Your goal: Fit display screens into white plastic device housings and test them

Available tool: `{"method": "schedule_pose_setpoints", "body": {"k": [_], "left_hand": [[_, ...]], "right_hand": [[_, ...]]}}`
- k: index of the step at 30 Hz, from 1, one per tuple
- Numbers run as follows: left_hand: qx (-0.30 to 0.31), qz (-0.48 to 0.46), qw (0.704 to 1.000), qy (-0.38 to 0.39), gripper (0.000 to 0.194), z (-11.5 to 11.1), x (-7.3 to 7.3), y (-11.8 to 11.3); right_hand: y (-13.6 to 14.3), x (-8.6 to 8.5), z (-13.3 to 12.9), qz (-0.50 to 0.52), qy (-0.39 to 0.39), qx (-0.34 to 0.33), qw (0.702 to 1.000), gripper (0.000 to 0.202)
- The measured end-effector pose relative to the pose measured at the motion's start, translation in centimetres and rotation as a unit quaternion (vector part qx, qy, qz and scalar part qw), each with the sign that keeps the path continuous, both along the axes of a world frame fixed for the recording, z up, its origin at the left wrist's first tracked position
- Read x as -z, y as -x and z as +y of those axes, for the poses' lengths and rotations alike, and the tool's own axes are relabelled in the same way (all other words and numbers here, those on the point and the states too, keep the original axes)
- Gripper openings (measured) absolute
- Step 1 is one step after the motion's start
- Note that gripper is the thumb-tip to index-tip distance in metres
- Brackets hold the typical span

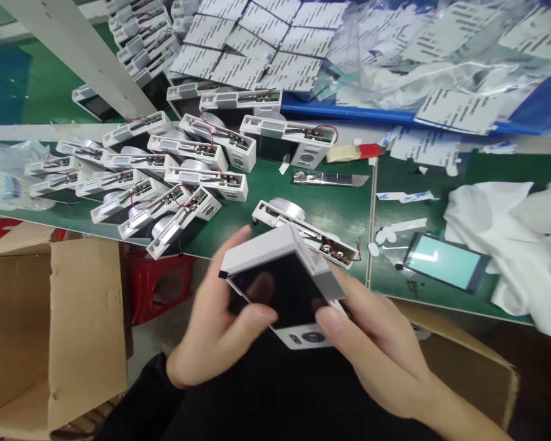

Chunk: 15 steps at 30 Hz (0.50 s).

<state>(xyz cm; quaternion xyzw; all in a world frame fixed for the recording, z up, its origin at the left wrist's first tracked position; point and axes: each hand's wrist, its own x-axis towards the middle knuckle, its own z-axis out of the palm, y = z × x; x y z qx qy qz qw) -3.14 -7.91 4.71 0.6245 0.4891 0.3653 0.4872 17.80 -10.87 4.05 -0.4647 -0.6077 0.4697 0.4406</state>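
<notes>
My left hand [223, 324] and my right hand [379, 343] hold a white electronic device [280, 282] with a dark screen between them, tilted, over the table's front edge. Its screen faces me, and a round lens-like part shows at its lower end. The left thumb lies on the screen side; the right thumb presses near the lower right corner. My other fingers are mostly hidden behind the casing. Just beyond it on the green table lies a similar open device [307, 229] with a silver round part and red and black wires.
Several open white devices [188, 171] stand at the left. A cutter blade [326, 178] and a red-handled brush [353, 152] lie behind. A loose screen [445, 260] and white cloth [514, 226] are at the right. Cardboard boxes [87, 324] and a red stool [158, 285] stand below.
</notes>
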Motion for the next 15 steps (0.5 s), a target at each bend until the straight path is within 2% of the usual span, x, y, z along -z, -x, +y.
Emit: {"method": "schedule_pose_setpoints", "body": {"k": [3, 5, 8, 10, 12, 15], "left_hand": [[-0.055, 0.012, 0.993, -0.101, 0.072, 1.4, -2.1, 1.3], [0.01, 0.038, 0.996, -0.082, 0.075, 2.4, -3.4, 1.4], [0.132, 0.083, 0.987, -0.033, 0.061, 3.7, -4.7, 0.3], [0.151, 0.084, 0.985, 0.006, 0.044, 4.2, -4.8, -0.6], [0.141, 0.063, 0.988, 0.025, 0.031, 4.2, -4.4, -1.4], [0.122, 0.027, 0.992, 0.02, 0.026, 3.9, -3.3, -2.0]], "right_hand": [[-0.4, 0.6, -0.5, -0.019, -0.005, -0.01, 1.0, 0.059], [-0.4, 0.8, -0.7, -0.041, -0.009, -0.027, 0.999, 0.059], [-0.2, 0.9, -0.8, -0.062, -0.022, -0.044, 0.997, 0.058], [0.0, 0.8, -0.7, -0.059, -0.03, -0.043, 0.997, 0.058], [-0.1, 0.5, -0.5, -0.045, -0.029, -0.036, 0.998, 0.057], [-0.4, -0.1, -0.2, -0.041, 0.007, -0.03, 0.999, 0.054]]}}
